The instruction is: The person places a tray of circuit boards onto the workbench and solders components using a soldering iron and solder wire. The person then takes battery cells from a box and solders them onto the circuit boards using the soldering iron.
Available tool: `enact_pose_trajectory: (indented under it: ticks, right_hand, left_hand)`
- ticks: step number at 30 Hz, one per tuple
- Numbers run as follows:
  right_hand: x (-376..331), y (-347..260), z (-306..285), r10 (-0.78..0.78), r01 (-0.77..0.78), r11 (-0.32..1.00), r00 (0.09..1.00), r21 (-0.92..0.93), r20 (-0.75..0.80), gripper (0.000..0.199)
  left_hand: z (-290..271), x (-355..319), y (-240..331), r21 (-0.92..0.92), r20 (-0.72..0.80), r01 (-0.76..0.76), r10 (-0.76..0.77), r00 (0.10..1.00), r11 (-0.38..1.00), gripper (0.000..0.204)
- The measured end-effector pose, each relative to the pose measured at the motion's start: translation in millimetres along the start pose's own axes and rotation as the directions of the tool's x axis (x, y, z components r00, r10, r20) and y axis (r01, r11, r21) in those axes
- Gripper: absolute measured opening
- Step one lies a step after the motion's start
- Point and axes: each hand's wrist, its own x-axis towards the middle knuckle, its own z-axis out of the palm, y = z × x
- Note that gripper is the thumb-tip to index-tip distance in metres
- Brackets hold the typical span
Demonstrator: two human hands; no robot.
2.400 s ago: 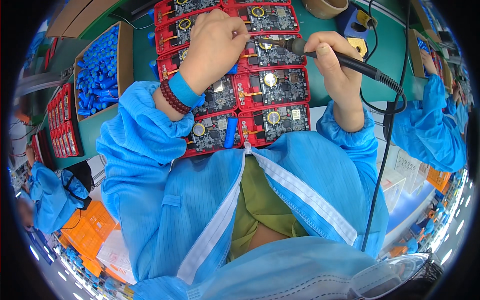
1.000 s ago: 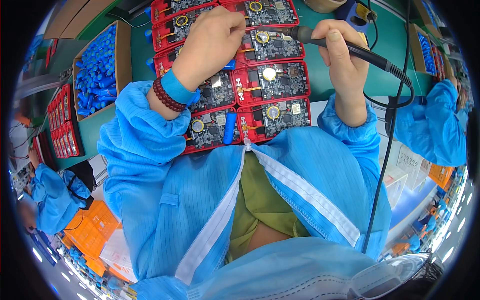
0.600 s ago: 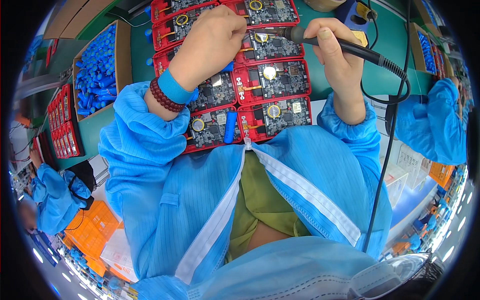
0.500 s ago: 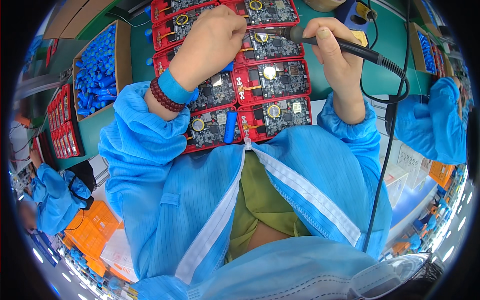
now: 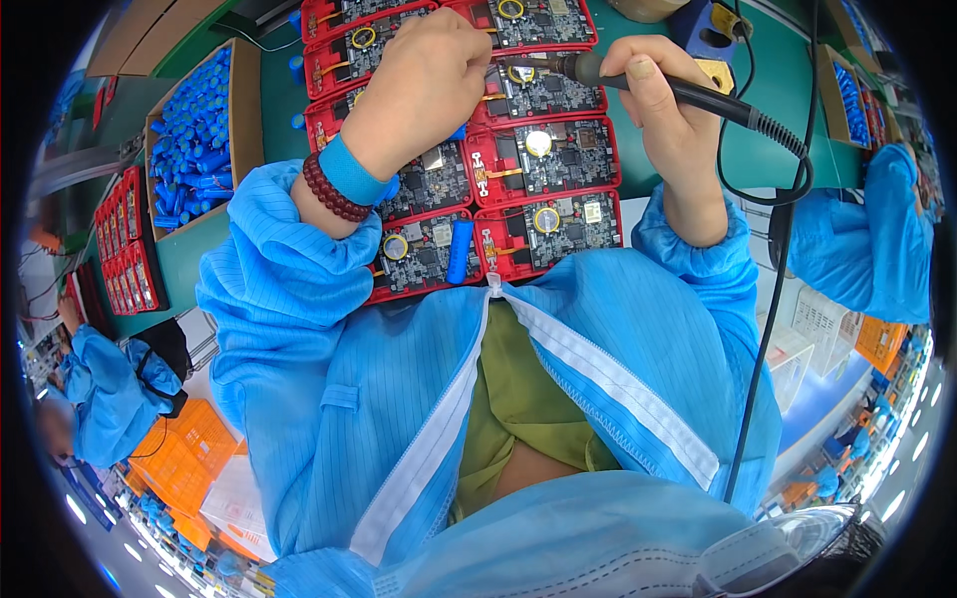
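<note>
My right hand (image 5: 670, 125) grips a black soldering iron (image 5: 733, 106) like a pen. Its tip points left, over a red plastic case (image 5: 596, 100) holding a circuit board with a round coin cell. Beside the tip, my left hand (image 5: 424, 90) is bent down with its fingers pinched together; whatever they hold is hidden beneath them. Two columns of these red cases lie side by side under my hands, each with a dark board (image 5: 563, 159). A blue cylindrical battery (image 5: 460, 251) rests upon a near case. My left forearm and hand cover part of the left column.
At the left stands a cardboard box (image 5: 247, 110) full of blue batteries, with more red cases (image 5: 130, 249) beside it. A blue soldering-iron stand (image 5: 706, 32) with a yellow sponge (image 5: 716, 75) is at the far right. The iron's cable (image 5: 783, 269) hangs down at my right. Co-workers sit on both sides.
My right hand and the soldering iron have shifted very slightly left. My left hand keeps its pinched pose at nearly the same spot.
</note>
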Motion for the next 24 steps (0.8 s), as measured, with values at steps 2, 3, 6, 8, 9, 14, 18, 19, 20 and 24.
enact_pose_trajectory:
  ticks: [2, 3, 6, 8, 9, 14, 18, 19, 20, 24]
  right_hand:
    - [-1, -1, -1, 0.003, -0.002, 1.0, 1.0, 0.021, -0.02, 0.02]
    - [-2, -2, -1, 0.018, -0.017, 1.0, 1.0, 0.014, -0.014, 0.02]
    - [-3, -3, -4, -0.04, 0.043, 0.998, 0.996, 0.045, -0.082, 0.02]
    - [-4, -2, -8, -0.114, 0.112, 0.993, 0.992, -0.048, -0.044, 0.026]
    - [-5, -2, -10, -0.126, 0.124, 0.991, 0.992, -0.053, -0.028, 0.026]
    - [-8, 4, -15, -0.201, 0.196, 0.979, 0.969, -0.046, -0.141, 0.032]
    - [-15, 2, -16, -0.175, 0.175, 0.984, 0.961, -0.018, -0.212, 0.033]
    - [-15, 0, -16, -0.199, 0.198, 0.98, 0.947, -0.031, -0.253, 0.028]
    - [-16, 0, -14, -0.153, 0.148, 0.988, 0.94, -0.038, -0.305, 0.023]
    - [-21, -11, -17, -0.151, 0.135, 0.988, 0.936, -0.074, -0.319, 0.032]
  left_hand:
    - [1, 0, -1, -0.003, -0.005, -0.009, 0.009, 1.0, 1.0, 0.004]
    - [1, -1, -2, -0.006, -0.01, -0.017, 0.017, 1.0, 1.0, 0.004]
    - [4, -2, -5, -0.03, 0.011, 0.018, -0.017, 1.0, 0.999, 0.004]
    - [7, -2, -6, -0.002, -0.039, -0.002, 0.002, 0.999, 1.0, 0.003]
    - [9, -2, -7, 0.028, -0.09, -0.018, 0.02, 0.996, 0.999, 0.003]
    - [14, -4, -7, 0.025, -0.128, 0.022, -0.018, 0.992, 0.999, 0.005]
    - [18, -3, -4, 0.154, -0.158, 0.035, -0.01, 0.987, 0.987, 0.01]
    - [18, -2, -3, 0.17, -0.168, 0.044, -0.015, 0.986, 0.984, 0.01]
    - [17, -2, 0, 0.171, -0.171, 0.023, 0.006, 0.985, 0.985, 0.01]
    - [-7, -11, 16, 0.199, -0.221, 0.03, 0.015, 0.975, 0.979, 0.013]
